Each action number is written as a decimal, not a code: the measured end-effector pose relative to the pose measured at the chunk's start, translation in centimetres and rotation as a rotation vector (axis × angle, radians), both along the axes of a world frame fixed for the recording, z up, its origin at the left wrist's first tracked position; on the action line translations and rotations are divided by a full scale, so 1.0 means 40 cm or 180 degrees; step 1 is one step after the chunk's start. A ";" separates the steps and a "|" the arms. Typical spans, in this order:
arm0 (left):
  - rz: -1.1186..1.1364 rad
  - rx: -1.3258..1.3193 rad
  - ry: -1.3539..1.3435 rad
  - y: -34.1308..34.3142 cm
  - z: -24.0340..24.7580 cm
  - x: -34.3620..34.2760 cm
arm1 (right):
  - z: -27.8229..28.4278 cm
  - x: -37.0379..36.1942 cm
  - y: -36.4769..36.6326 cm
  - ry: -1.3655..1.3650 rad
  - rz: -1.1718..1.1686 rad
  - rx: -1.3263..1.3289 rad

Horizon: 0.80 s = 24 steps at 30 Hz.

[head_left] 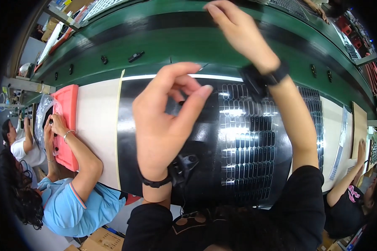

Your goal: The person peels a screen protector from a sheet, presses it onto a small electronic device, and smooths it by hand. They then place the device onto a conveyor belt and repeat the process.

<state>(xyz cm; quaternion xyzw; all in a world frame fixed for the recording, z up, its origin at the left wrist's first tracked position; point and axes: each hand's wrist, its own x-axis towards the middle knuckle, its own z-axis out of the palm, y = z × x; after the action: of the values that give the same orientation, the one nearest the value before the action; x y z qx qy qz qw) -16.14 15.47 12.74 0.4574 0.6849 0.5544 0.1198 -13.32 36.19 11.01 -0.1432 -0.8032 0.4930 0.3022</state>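
My left hand (pixel 165 115) is raised over a black mat (pixel 132 146), its fingers curled and the thumb and index tips apart. A small dark spot shows among the curled fingers; what it is I cannot make out. Over the green conveyor belt (pixel 171 35) reaches my right hand (pixel 234 25), fingers bent and close together; anything in them is hidden. A clear sheet (pixel 249 142) with rows of dark rounded oval pieces lies on the mat, below my right forearm. Black devices are strapped at my left wrist (pixel 186 167) and right wrist (pixel 255 81).
Several small black parts, one of them longer (pixel 136 56), lie on the belt. At left a co-worker in a light blue shirt (pixel 79 205) works at a pink foam tray (pixel 67 125). Another person in black (pixel 349 201) sits at right, near a brown board (pixel 359 121).
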 end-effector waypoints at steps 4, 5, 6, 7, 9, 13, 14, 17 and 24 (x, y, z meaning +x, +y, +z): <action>-0.0357 0.0337 -0.0533 0.021 -0.015 0.042 | -0.004 0.156 -0.089 0.0073 -0.0181 0.0275; -0.0517 0.0424 -0.0756 0.025 -0.012 0.051 | -0.010 0.187 -0.101 0.0038 -0.0189 0.0264; -0.0668 0.0510 -0.0979 0.027 -0.010 0.058 | -0.017 0.213 -0.114 0.0124 -0.0124 0.0605; -0.0683 0.0496 -0.1023 0.032 -0.011 0.064 | -0.025 0.242 -0.122 0.0200 -0.0076 0.0945; -0.0775 0.0632 -0.1468 0.036 -0.013 0.067 | -0.035 0.287 -0.136 0.0237 -0.0021 0.1264; -0.0785 0.0847 -0.1939 0.037 -0.011 0.082 | -0.037 0.334 -0.167 0.0046 -0.0532 0.1141; -0.0774 0.0932 -0.2062 0.037 -0.008 0.086 | -0.038 0.337 -0.182 0.0259 -0.0497 0.0792; -0.0761 0.0905 -0.2135 0.044 -0.014 0.101 | -0.050 0.354 -0.211 0.0629 -0.0473 0.0078; -0.0353 0.0597 -0.1508 0.046 -0.016 0.126 | -0.040 0.380 -0.223 0.0312 0.0156 0.0156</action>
<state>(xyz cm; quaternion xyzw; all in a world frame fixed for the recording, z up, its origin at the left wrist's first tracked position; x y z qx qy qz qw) -11.09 17.30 12.12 0.3607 0.5573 0.6997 0.2641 1.88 27.29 9.42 -0.0917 -0.8024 0.4870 0.3325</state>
